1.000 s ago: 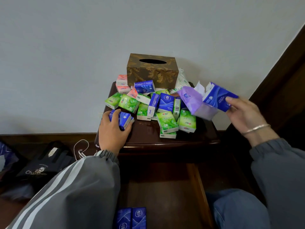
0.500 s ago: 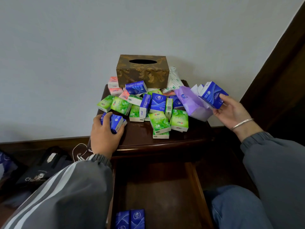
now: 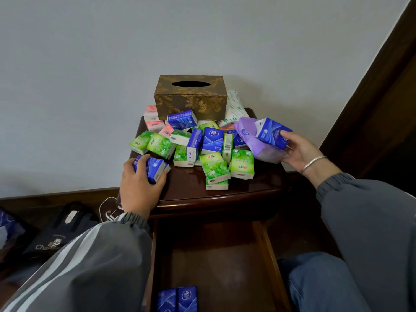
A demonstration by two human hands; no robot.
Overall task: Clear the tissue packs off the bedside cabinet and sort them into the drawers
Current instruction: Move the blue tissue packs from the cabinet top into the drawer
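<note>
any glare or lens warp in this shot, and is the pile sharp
Head view: soft, even light with faint sheen on the cabinet top, no harsh glare; wide-angle bending shows in the leaning wood frame at right; the central tissue packs are sharp; the open drawer lies in shadow.

Our left hand (image 3: 141, 185): palm down, curled round the left blue pack (image 3: 153, 168).
Our right hand (image 3: 302, 152): thumb pinching the right blue pack (image 3: 270, 132).

green, blue and pink packs (image 3: 211, 143) piled on cabinet (image 3: 225, 197) top | blue pack (image 3: 154, 168) gripped in left hand (image 3: 140, 188), front left corner | second blue pack (image 3: 271, 134) tilted in right hand (image 3: 301, 150) | two blue packs (image 3: 177, 299) flat in open drawer (image 3: 265, 255)
</note>
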